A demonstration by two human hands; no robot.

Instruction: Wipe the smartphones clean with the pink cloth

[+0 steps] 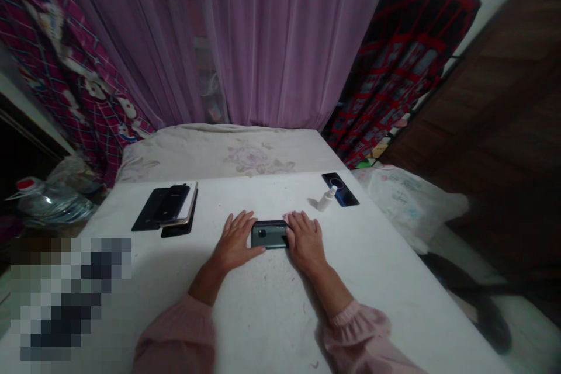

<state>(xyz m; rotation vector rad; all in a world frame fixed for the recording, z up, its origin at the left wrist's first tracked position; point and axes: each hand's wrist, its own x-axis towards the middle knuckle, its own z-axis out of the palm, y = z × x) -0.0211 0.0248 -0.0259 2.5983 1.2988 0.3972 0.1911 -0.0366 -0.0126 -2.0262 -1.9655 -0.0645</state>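
A dark green smartphone (pixel 268 235) lies back up on the white table top (pixel 272 310), its camera module at the left end. My left hand (pixel 235 241) grips the phone's left end, with the thumb along its near edge. My right hand (pixel 305 239) rests over the right end and covers part of it. A pile of black phones and cases (pixel 165 207) lies to the left of my hands. Farther off on the right, a small white spray bottle (pixel 326 198) stands beside a dark blue smartphone (pixel 340 189).
A cream cushion (pixel 228 155) lies beyond the table, backed by a purple curtain (pixel 280 41). Patterned cloths hang on both sides. A white plastic bag (pixel 405 204) sits at the right, and a plastic bottle (pixel 50 201) at the left. A pixelated patch covers the lower left.
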